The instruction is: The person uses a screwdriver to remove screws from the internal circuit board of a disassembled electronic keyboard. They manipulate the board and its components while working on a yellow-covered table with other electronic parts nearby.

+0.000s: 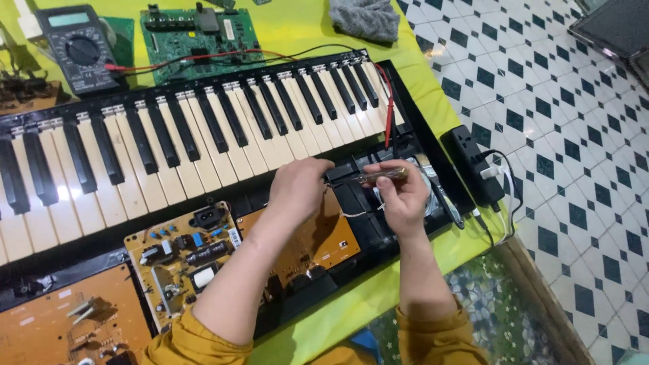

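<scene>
At the right end of the opened keyboard, just below the last white keys, our right hand is pinching a screwdriver with a clear handle, fingers pressed around it so it lies roughly level. We honestly can't make out the tip; it disappears toward our left hand. That hand is curled loosely, knuckles up, resting on the black chassis right at the key edge, and we can't tell if it's actually holding anything, since the fingertips are tucked out of sight.

Under our left forearm there's an orange circuit board, partly covered by the arm. Just left of it sits a pale power board packed with components, and another orange board is cut off by the bottom-left corner.

A red probe lead runs down across the right-hand keys. Behind the keyboard we've got a green circuit board and a multimeter on the yellow-green table cover, plus a grey cloth chopped off by the top edge. A black power strip lies off the right end, near the table edge.
</scene>
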